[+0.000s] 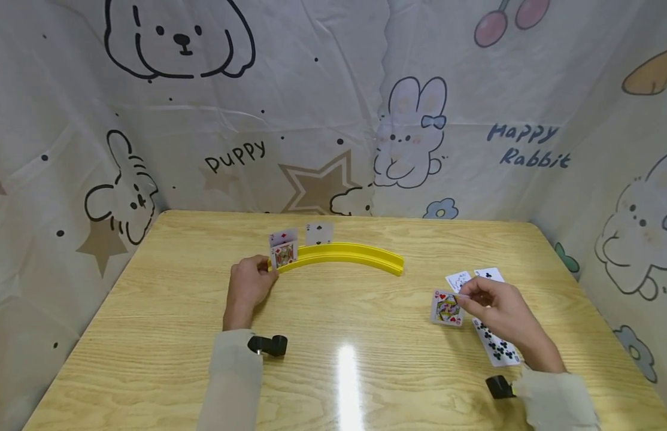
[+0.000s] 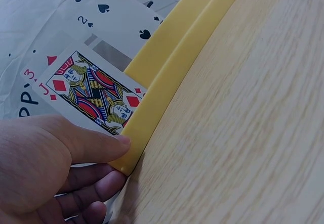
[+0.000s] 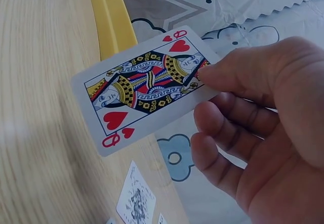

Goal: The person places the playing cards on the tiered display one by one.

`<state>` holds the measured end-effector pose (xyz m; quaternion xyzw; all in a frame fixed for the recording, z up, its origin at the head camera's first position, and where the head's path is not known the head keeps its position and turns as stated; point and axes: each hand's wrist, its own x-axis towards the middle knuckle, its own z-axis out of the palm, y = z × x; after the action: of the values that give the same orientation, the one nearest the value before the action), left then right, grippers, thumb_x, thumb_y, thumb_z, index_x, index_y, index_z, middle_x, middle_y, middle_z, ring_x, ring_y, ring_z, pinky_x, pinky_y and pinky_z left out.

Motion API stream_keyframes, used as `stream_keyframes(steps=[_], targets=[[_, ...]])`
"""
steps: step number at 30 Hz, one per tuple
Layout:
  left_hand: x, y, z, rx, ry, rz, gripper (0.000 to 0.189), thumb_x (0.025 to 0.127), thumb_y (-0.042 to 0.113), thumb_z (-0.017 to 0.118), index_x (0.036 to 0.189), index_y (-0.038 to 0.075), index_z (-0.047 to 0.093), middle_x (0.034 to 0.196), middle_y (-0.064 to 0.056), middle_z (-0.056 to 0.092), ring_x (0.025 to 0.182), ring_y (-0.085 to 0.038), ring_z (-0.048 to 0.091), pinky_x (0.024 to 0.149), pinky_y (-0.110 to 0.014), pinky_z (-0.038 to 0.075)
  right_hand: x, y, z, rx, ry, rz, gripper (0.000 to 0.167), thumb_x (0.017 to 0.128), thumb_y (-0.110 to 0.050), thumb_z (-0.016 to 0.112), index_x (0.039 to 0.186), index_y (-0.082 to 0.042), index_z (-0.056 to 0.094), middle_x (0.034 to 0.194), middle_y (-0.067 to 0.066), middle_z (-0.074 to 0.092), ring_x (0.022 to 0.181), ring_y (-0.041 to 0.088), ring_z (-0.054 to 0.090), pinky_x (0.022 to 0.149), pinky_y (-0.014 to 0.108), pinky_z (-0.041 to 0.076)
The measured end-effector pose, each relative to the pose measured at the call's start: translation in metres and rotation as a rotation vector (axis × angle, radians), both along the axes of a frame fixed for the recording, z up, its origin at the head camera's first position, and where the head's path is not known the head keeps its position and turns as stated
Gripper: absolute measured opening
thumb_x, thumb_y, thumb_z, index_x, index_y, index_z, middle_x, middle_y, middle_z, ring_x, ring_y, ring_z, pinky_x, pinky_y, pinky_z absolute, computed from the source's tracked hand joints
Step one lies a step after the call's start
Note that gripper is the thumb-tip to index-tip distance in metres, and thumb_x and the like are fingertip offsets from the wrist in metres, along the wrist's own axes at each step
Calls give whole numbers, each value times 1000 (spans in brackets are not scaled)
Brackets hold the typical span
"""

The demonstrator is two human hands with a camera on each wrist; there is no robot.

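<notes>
My right hand (image 1: 495, 305) pinches a queen of hearts (image 3: 147, 90) by one end between thumb and fingers, held up over the right side of the table. At the left end of a curved yellow card holder (image 1: 346, 252), my left hand (image 1: 249, 281) grips the tip, its thumb (image 2: 109, 148) on the front wall. Beside that thumb a jack of diamonds (image 2: 93, 92) stands in the holder. A red 3 (image 2: 31, 75) shows on a card partly hidden behind the jack. Farther along, a two of spades (image 1: 319, 234) stands upright in the holder.
Near my right hand several cards lie face up on the wooden table (image 1: 366, 323): a joker-like card (image 1: 457, 281), a clubs card (image 1: 490, 274) partly covered by the hand, and a many-pip clubs card (image 1: 496, 346). A printed cloth (image 1: 323, 120) hangs behind the table.
</notes>
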<state>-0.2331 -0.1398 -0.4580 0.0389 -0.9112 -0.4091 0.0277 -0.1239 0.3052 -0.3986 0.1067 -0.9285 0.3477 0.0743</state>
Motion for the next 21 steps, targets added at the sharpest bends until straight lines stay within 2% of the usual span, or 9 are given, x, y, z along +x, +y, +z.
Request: stream_keyframes(steps=[7,14,21], targets=[[1,0,1,3,3,-3,35,89,12,73,120,-4,68,99,-16,68,88,-25,63,78,-41,52,-9,-7,-3,-1,59,24,11,90,-2,72,88,-11,67,79,-5,63,70,12,54,62,25,46],[3,0,4,9,-20,1,37,90,13,72,123,-4,67,101,-16,68,89,-26,62,79,-41,51,-20,-18,0,-35,44,35,8,91,-4,72,89,-11,68,82,-4,66,72,13,58,63,26,47],[2,1,3,12,-17,0,38,90,12,73,124,-4,66,101,-16,68,89,-25,62,79,-41,51,-38,-33,2,-69,53,92,7,92,-3,71,89,-9,68,85,-1,67,76,16,59,66,26,48]])
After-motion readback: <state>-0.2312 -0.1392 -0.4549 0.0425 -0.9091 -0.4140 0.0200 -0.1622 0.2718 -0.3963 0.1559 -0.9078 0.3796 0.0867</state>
